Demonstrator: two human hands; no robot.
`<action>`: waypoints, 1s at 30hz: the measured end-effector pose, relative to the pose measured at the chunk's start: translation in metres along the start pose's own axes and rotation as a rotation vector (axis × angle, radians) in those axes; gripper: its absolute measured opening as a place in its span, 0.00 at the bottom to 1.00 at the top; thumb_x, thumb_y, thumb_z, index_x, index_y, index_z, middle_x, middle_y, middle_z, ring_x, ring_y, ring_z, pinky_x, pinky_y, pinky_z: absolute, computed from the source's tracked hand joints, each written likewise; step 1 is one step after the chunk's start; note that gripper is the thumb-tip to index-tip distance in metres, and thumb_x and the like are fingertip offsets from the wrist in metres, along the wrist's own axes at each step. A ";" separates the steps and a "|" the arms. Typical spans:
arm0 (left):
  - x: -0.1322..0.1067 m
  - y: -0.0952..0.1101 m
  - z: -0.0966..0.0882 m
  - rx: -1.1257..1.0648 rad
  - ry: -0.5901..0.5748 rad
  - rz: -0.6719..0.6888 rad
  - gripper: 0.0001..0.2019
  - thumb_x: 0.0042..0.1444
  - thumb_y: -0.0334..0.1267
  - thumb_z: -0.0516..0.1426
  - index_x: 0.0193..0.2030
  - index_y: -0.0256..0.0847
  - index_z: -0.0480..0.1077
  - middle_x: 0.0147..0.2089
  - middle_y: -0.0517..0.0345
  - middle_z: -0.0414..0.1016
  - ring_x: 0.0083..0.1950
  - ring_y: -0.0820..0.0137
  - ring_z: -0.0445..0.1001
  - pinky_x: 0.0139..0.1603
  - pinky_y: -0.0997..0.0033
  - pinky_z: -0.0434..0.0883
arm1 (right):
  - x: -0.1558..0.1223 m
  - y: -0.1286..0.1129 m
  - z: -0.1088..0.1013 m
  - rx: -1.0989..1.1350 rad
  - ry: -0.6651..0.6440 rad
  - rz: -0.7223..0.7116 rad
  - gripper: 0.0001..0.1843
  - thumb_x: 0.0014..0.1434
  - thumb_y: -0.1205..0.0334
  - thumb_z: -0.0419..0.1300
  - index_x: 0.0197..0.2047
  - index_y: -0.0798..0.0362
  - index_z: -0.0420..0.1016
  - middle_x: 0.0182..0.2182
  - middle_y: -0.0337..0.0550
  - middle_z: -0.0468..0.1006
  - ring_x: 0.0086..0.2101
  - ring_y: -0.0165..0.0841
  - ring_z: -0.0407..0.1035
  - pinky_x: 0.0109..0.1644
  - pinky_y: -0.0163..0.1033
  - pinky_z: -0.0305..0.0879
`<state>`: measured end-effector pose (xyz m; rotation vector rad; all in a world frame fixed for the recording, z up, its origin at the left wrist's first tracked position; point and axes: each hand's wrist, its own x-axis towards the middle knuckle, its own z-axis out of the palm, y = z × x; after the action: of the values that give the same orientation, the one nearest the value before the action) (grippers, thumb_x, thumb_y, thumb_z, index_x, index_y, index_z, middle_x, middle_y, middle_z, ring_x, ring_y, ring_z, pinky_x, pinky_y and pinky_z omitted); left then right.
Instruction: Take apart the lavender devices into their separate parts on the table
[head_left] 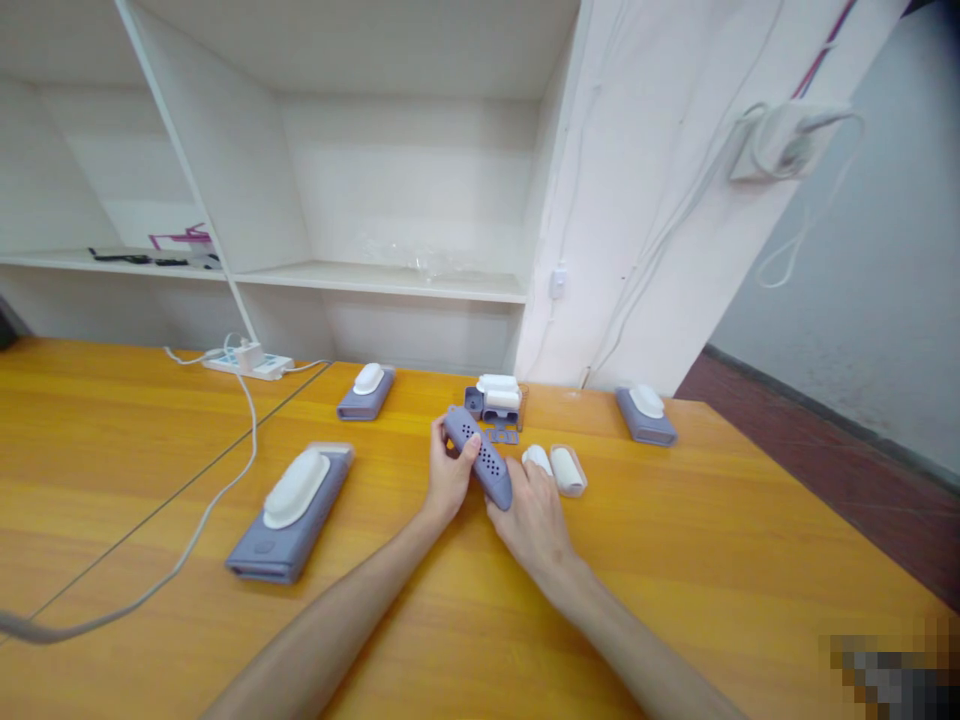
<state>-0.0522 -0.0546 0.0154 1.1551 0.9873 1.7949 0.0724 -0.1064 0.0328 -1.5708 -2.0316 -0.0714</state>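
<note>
Wooden tabletop is stretching under the grip. Left hand is clasping a purple holder toward its far end; right hand is meeting its near end, closure unclear. 2 white capsules are lying just right, small parts sitting just beyond, 3 boxes flanking: 2 left, 1 right.

Wooden table, bare in front. White power strip near its back edge; white plug seated in it; pale cable runs from the strip across the tabletop to the left. White shelf unit behind: crumpled clear film in the middle compartment; pink object and dark pieces, identity unclear, in the left one. Right: white pillar carrying a socket box, plug inserted, and a small white fitting lower down. Reddish floor beyond the table.
</note>
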 end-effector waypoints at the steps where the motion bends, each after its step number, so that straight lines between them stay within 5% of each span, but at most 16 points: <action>1: 0.000 0.000 0.000 0.006 0.007 0.001 0.21 0.51 0.46 0.58 0.49 0.44 0.58 0.45 0.57 0.67 0.42 0.70 0.69 0.44 0.70 0.68 | 0.000 0.000 0.000 -0.004 0.002 -0.003 0.08 0.51 0.66 0.56 0.38 0.52 0.67 0.34 0.45 0.68 0.37 0.38 0.62 0.43 0.41 0.57; 15: -0.002 0.004 0.000 0.062 0.057 0.003 0.22 0.51 0.46 0.59 0.49 0.45 0.57 0.44 0.57 0.67 0.42 0.71 0.69 0.44 0.70 0.68 | 0.005 0.002 -0.014 -0.152 -0.126 -0.033 0.06 0.50 0.62 0.56 0.33 0.54 0.67 0.33 0.49 0.72 0.38 0.43 0.64 0.41 0.44 0.53; 30: -0.006 0.003 0.001 0.090 0.070 0.020 0.24 0.51 0.46 0.59 0.51 0.45 0.55 0.49 0.54 0.66 0.45 0.69 0.70 0.47 0.69 0.67 | 0.009 0.006 -0.014 -0.082 -0.117 0.034 0.06 0.48 0.64 0.56 0.33 0.52 0.66 0.33 0.46 0.73 0.39 0.41 0.65 0.39 0.43 0.51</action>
<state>-0.0504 -0.0607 0.0166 1.1672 1.1104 1.8340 0.0823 -0.1021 0.0464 -1.6953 -2.1141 -0.0515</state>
